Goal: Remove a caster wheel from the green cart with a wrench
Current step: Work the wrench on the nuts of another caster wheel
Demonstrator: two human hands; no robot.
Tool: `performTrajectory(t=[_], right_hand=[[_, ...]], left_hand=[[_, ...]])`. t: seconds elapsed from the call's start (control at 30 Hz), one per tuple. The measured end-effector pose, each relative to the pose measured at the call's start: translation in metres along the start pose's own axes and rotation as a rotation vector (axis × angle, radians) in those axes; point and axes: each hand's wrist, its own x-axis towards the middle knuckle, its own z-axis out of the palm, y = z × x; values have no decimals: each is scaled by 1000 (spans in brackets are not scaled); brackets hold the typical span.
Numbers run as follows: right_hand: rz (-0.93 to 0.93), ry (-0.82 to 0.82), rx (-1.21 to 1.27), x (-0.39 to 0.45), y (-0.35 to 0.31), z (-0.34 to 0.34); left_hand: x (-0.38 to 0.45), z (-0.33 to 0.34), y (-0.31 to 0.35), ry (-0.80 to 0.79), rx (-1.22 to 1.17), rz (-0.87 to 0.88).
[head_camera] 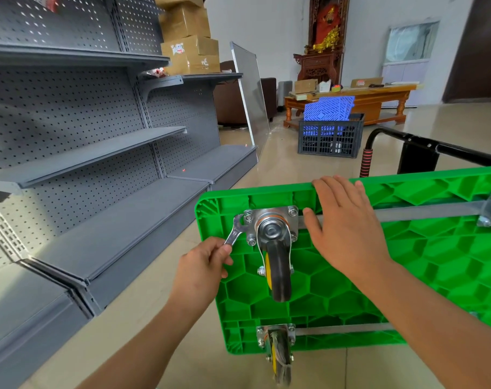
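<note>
Caster wheel (276, 272) stands bolted to the upturned green cart (379, 265), where the left hand (202, 265) pinches a wrench (234, 231) on a plate bolt and the right hand (348, 223) presses flat, fingers spread; a loosely seated wrench could slip off.

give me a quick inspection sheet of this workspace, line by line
surface: glossy tiled floor; the cart stands tipped on it.
job's things: green cart shows its ribbed underside; caster wheel bolted on by a metal plate; second caster below it; wrench head at the plate's upper left bolt.
clutter: dark crate holding blue plastic panels.
grippers: left hand grips the wrench handle; right hand rests flat on the cart, fingers over its top edge.
cables: nothing seen.
surroundings: grey pegboard shelving, cardboard boxes, low wooden table.
</note>
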Motion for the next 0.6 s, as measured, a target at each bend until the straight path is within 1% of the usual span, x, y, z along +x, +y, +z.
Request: performTrajectory(t=[0.13, 0.2, 0.3, 0.37, 0.43, 0.5, 0.57, 0.6], right_hand=[[5, -12, -9, 1, 1, 0], [4, -7, -6, 1, -1, 1], [4, -5, -6, 0, 0, 2], [2, 1, -3, 1, 0, 3], [-1, 7, -4, 1, 0, 4], [4, 15, -5, 1, 0, 5], [6, 23, -10, 1, -1, 6], [4, 25, -12, 1, -2, 6]], left_hand=[[3, 15, 2, -26, -121, -56], [2, 20, 2, -25, -128, -86], [3, 20, 5, -20, -99, -60], [9, 9, 5, -5, 22, -2], [18, -10, 8, 13, 204, 77], [28, -32, 19, 54, 461, 216], [37, -47, 33, 127, 715, 399], [38, -51, 39, 145, 787, 464]])
